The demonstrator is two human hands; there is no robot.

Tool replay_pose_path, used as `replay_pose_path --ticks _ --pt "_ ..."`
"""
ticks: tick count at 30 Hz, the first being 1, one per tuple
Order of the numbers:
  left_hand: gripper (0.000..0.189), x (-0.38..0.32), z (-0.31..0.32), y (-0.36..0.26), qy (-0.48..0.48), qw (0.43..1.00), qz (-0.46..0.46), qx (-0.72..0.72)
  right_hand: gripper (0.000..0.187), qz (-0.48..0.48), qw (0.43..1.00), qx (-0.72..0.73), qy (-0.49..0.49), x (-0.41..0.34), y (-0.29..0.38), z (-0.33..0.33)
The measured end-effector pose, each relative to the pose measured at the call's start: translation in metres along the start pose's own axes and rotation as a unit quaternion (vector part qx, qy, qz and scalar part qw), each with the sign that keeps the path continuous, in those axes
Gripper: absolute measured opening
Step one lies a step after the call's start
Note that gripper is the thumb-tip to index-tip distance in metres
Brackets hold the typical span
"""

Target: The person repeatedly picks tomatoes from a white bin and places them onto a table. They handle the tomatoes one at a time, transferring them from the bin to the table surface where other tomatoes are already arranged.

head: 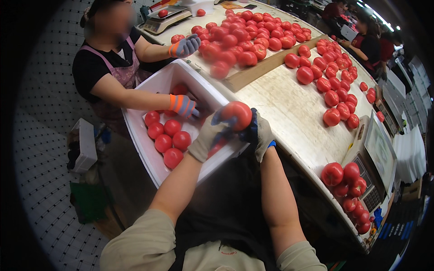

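Note:
A large red tomato (237, 115) is between my two gloved hands, above the near right corner of a white foam box (140, 144). My left hand (212, 133), in a grey and blue glove, is closed around the tomato's left side. My right hand (259, 133), in a similar glove, is at its right side; its fingertips are partly hidden. More red is visible below my left hand, partly covered. Several tomatoes (163, 143) lie in the box. A co-worker's orange and grey gloved hand (184, 105) reaches into the box from the left.
A wooden divider (271, 66) crosses the table (288, 108), with tomatoes on both sides. One scale (166, 20) stands at the far left, another (369, 159) at the right beside piled tomatoes (351, 179). The co-worker's other gloved hand (185, 46) is over the table edge.

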State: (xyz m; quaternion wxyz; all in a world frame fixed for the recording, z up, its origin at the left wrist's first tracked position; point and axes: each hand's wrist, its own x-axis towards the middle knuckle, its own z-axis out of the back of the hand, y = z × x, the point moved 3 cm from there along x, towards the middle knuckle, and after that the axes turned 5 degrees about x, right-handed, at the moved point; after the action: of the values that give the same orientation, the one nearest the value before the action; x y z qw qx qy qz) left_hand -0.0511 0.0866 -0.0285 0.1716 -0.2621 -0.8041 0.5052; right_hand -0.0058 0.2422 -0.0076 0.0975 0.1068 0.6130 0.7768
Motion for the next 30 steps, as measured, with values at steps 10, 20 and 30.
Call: replay_pose_path --ticks 10,20,30 --pt "0.036 -0.004 -0.006 -0.014 -0.089 0.995 0.002 0.054 0.075 -0.222 0.948 0.229 0.015 -0.005 -0.005 -0.002" --pt "0.042 -0.005 -0.012 -0.002 0.009 1.000 -0.013 0.012 0.061 -0.151 0.971 0.184 -0.025 -0.008 -0.008 0.003" --pt "0.056 0.077 0.004 -0.009 0.066 0.927 0.103 -0.356 0.055 -0.116 0.888 0.443 0.028 -0.025 0.023 0.025"
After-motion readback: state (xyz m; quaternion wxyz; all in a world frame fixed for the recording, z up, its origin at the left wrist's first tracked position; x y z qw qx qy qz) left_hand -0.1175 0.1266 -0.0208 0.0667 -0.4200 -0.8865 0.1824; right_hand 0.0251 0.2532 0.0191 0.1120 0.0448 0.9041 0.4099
